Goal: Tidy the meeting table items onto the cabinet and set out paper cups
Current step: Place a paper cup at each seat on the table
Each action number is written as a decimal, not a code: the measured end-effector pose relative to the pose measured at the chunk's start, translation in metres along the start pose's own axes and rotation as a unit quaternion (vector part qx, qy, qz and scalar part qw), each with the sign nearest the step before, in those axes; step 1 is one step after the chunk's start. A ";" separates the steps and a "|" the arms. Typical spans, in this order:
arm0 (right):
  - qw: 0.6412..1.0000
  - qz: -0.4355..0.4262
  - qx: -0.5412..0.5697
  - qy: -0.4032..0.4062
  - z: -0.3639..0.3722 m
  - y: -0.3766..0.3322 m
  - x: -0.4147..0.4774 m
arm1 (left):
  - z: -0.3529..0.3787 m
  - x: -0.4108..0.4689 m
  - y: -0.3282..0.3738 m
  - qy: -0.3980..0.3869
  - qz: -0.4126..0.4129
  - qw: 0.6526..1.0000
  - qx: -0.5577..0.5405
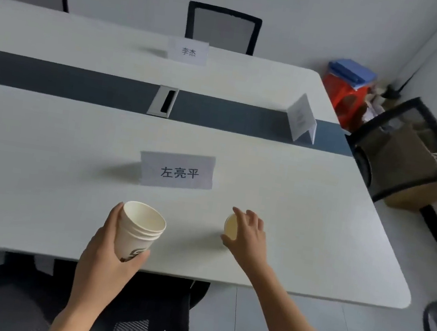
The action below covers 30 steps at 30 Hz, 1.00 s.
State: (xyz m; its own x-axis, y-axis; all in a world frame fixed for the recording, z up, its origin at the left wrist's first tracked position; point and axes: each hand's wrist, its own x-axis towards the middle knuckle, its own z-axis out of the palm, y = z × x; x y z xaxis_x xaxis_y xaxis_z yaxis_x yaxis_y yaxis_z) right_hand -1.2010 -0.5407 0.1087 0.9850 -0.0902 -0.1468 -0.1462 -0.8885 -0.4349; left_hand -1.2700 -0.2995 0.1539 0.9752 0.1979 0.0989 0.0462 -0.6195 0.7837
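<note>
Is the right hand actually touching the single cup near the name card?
Touching. The head view shows the right hand with fingers curled over the single cup and thumb against its near side.

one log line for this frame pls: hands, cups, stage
left hand: holds cup stack | right hand: grips single cup at table, right of nearest name card | stage: setting out cups

Left grip (105, 250) and right grip (248, 239) extend from bare forearms (292, 306)
</note>
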 end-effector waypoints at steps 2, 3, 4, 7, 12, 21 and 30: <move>1.000 -0.007 0.001 -0.018 0.003 0.006 0.002 | 0.004 -0.006 0.003 0.004 -0.006 1.000 0.000; 1.000 -0.017 0.002 -0.022 0.003 0.009 0.001 | 0.007 -0.009 0.005 0.009 -0.009 1.000 0.005; 0.999 -0.030 0.001 -0.019 0.002 0.012 0.000 | 0.012 -0.011 0.009 0.011 -0.010 1.000 0.010; 0.997 -0.057 0.047 0.006 -0.011 0.014 -0.010 | 0.027 -0.018 0.023 0.017 0.002 0.999 0.034; 0.962 -0.076 0.261 0.004 -0.052 0.032 -0.043 | 0.079 -0.024 0.061 -0.049 0.124 0.989 0.071; 0.928 0.076 0.358 0.070 -0.111 0.172 -0.125 | 0.235 -0.060 0.155 -0.288 0.376 0.880 0.035; 0.849 0.263 0.385 0.248 -0.151 0.284 -0.192 | 0.362 -0.116 0.251 -0.427 0.487 0.762 -0.005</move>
State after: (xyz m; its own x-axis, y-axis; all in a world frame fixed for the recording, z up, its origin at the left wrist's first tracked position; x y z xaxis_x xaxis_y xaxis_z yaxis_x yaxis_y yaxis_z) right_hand -1.4179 -0.8442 0.1476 0.6550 -0.7309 -0.1917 -0.4059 -0.1263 -0.9051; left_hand -1.2928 -0.7526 0.1169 0.3317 -0.9210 0.2041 -0.7869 -0.1508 0.5984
